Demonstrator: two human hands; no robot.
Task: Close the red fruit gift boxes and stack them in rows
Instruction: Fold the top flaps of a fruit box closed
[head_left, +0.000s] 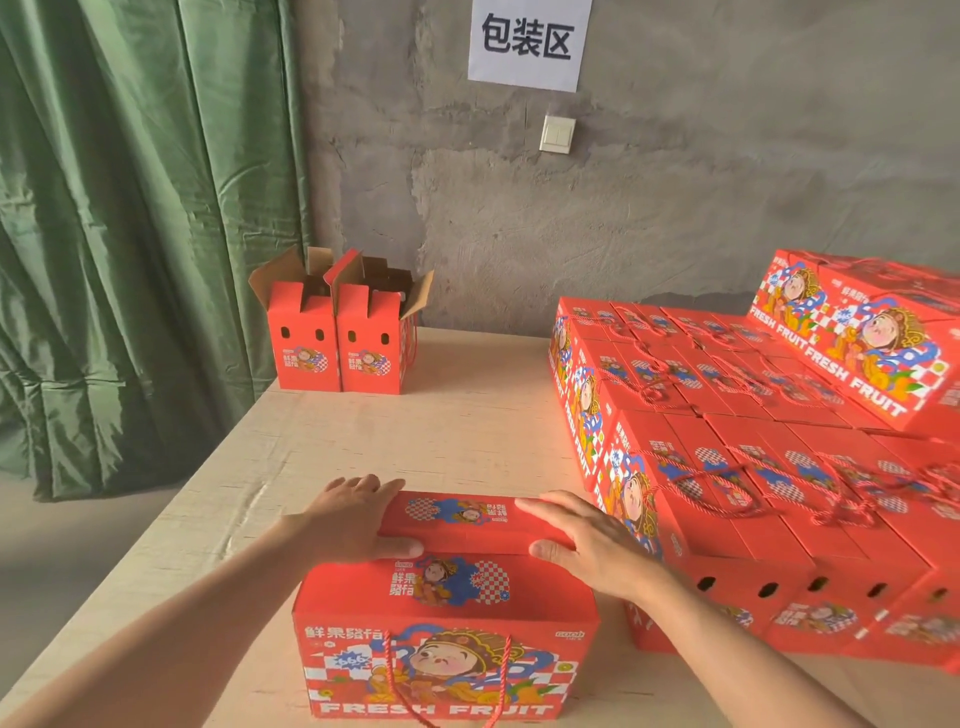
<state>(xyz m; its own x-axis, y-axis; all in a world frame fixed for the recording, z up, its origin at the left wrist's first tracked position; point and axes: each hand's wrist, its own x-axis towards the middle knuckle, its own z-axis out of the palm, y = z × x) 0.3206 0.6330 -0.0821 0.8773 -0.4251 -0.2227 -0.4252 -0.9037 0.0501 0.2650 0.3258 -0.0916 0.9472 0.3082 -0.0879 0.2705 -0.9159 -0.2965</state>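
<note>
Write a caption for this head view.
Left hand and right hand press the lid of a red gift box down, beside stacked rows of closed boxes.

A green curtain (130, 234) hung left of a rough grey wall (675, 208). A white paper sign (530, 41) reading 包装区 was fixed above a light switch (557, 134), behind the pale tabletop (415, 441).

The left arm (208, 618) comes in from 7 o'clock and the right arm (753, 654) from 5 o'clock. The left hand (353, 519) and right hand (592, 545) lie palm down and apart, fingers straight, thumbs pointing toward each other.
</note>
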